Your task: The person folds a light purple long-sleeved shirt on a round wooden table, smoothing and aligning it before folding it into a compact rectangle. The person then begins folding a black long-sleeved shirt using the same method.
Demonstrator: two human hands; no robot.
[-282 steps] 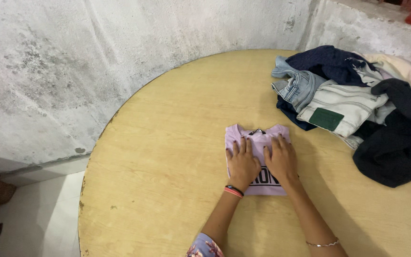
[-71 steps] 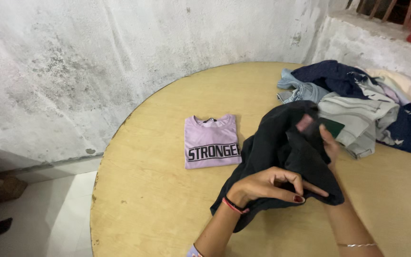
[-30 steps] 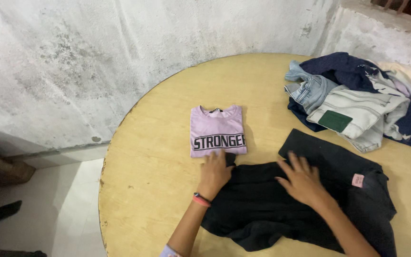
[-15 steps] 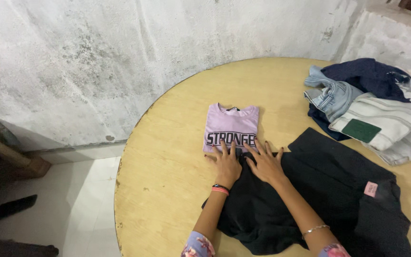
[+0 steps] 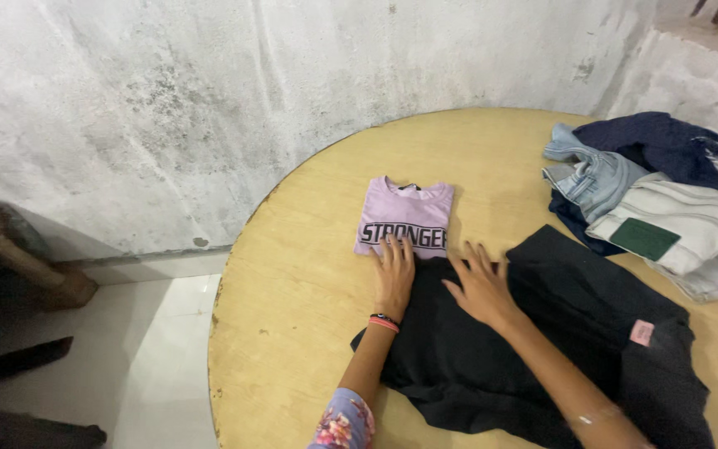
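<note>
Pressing flat on the black garment (image 5: 542,341) spread across the round wooden table (image 5: 292,299), left hand (image 5: 395,274) and right hand (image 5: 482,285) both open-palmed, gripping nothing; fingertips crowding the folded lilac shirt (image 5: 405,218), heaped clothes pile (image 5: 658,199) lying well apart at far right

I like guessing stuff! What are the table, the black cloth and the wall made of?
Table: looks like wood or a wood-look sheet, smooth and pale yellow, with grain lines and chipped edges.
Black cloth: soft matte fabric, probably cotton knit; it lies limp and creases under the left hand and right hand.
Wall: rough plaster or cement, whitish with grey stains.
</note>
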